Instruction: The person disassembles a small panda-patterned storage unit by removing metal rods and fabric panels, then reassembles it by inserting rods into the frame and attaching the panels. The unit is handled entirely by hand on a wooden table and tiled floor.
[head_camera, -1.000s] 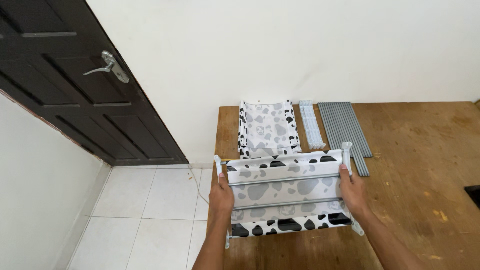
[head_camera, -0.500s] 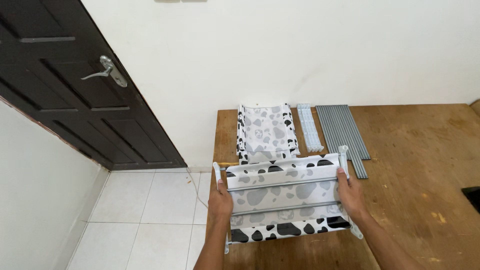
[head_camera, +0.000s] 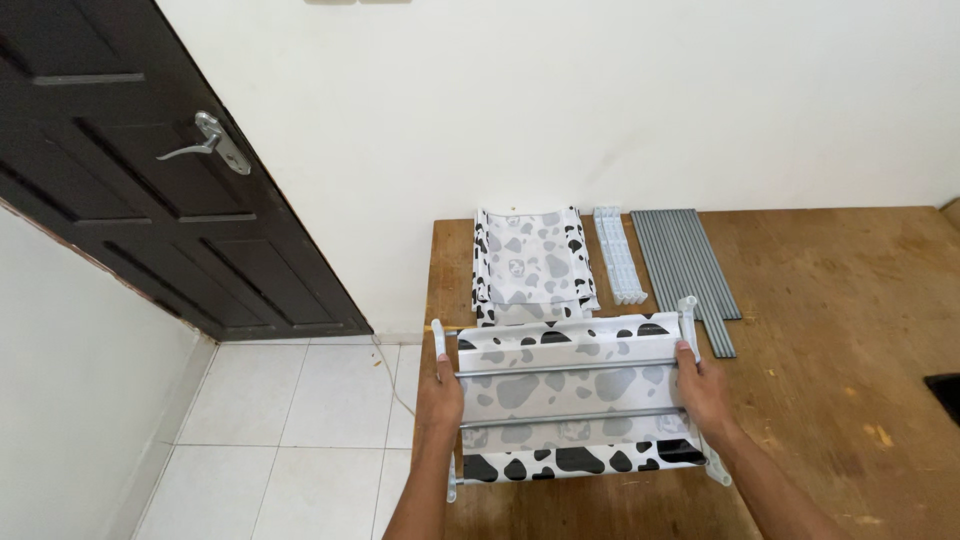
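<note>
I hold a cow-patterned fabric shelf panel (head_camera: 570, 385) stretched over grey metal rods, low over the wooden table (head_camera: 830, 420). My left hand (head_camera: 440, 400) grips its left end at a white plastic end bracket (head_camera: 439, 342). My right hand (head_camera: 703, 388) grips the right end by the other white bracket (head_camera: 688, 315). Behind the panel lies a stack of folded cow-print fabric pieces (head_camera: 530, 262).
A row of pale blue plastic connectors (head_camera: 617, 255) and a bundle of grey metal tubes (head_camera: 687, 262) lie at the back of the table by the white wall. A dark door (head_camera: 150, 170) with a silver handle stands left, above a white tiled floor (head_camera: 290, 440).
The view has shifted slightly, and the panel sits a little lower and nearer the table edge. Both hands keep their grip on its ends.
</note>
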